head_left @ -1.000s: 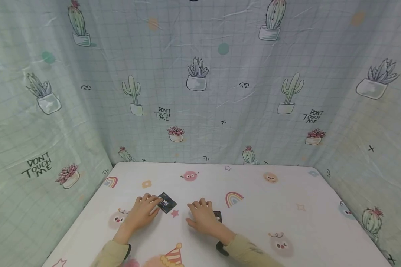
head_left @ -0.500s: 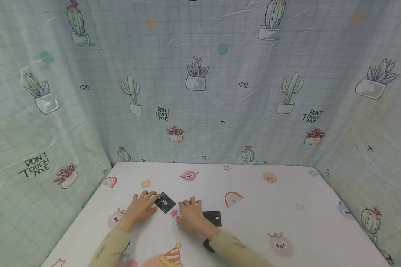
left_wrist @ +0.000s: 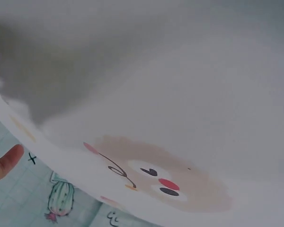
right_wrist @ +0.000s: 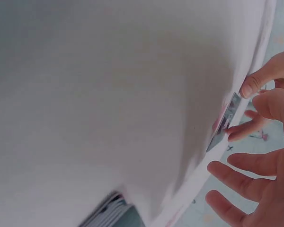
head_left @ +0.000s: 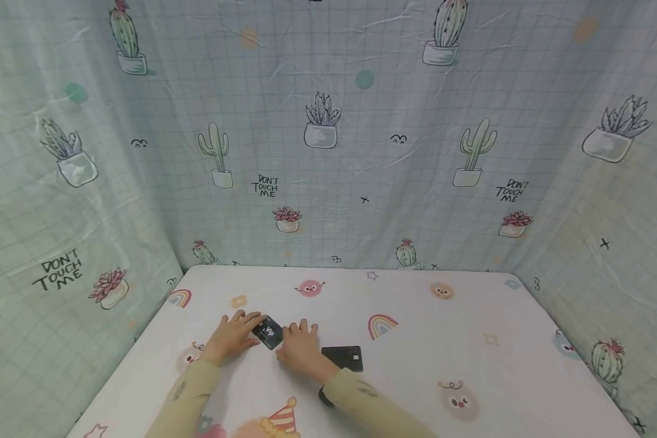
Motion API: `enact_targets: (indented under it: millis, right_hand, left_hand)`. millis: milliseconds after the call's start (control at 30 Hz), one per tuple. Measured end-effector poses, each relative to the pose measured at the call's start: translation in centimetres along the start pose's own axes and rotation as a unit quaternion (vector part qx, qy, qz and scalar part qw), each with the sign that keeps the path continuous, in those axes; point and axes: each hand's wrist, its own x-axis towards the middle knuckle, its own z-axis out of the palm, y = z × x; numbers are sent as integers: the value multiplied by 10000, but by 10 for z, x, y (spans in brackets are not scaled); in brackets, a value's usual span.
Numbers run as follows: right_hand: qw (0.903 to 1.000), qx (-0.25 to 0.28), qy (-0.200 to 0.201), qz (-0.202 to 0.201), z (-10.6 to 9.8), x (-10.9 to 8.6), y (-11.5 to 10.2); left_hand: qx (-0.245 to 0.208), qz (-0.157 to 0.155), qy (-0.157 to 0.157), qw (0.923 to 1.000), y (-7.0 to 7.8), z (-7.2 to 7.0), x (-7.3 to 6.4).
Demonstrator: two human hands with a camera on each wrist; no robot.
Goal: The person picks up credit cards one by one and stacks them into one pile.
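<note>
A dark card printed "VIP" [head_left: 268, 332] lies flat on the white table between the two hands. My left hand [head_left: 232, 338] is at its left side, with a fingertip on the card's upper left edge. My right hand [head_left: 300, 351] is at its right side, fingers spread and loosely bent, the fingertips at or just over the card's right corner. Whether they touch it I cannot tell. Behind the right hand lies a stack of black cards [head_left: 344, 358], partly covered by that hand; the right wrist view shows several layers in this stack [right_wrist: 114, 212].
The white table [head_left: 443, 340] has printed rainbows, stars and cartoon faces. A cactus-patterned curtain [head_left: 328, 170] hangs round its back and both sides. In the left wrist view the table surface [left_wrist: 203, 94] fills most of the picture.
My right hand has moved left from over the black card stack to the VIP card, uncovering more of the stack. The left hand and the VIP card have shifted only slightly.
</note>
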Motion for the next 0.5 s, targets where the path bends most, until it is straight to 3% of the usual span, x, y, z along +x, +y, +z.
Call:
enact_targets:
  millis: [133,367,500]
  right_hand:
    - [9998,-111,-149,95,4,6,-7]
    - [9987,-361,-250,262,1,12,-16]
    - [9978,-524,-264,314,1,14,-19]
  left_hand:
    - [-48,157,-72,9998,1,-1,1]
    - [214,710,99,9972,1,1,5]
    - [255,766,42,9967,1,1,6]
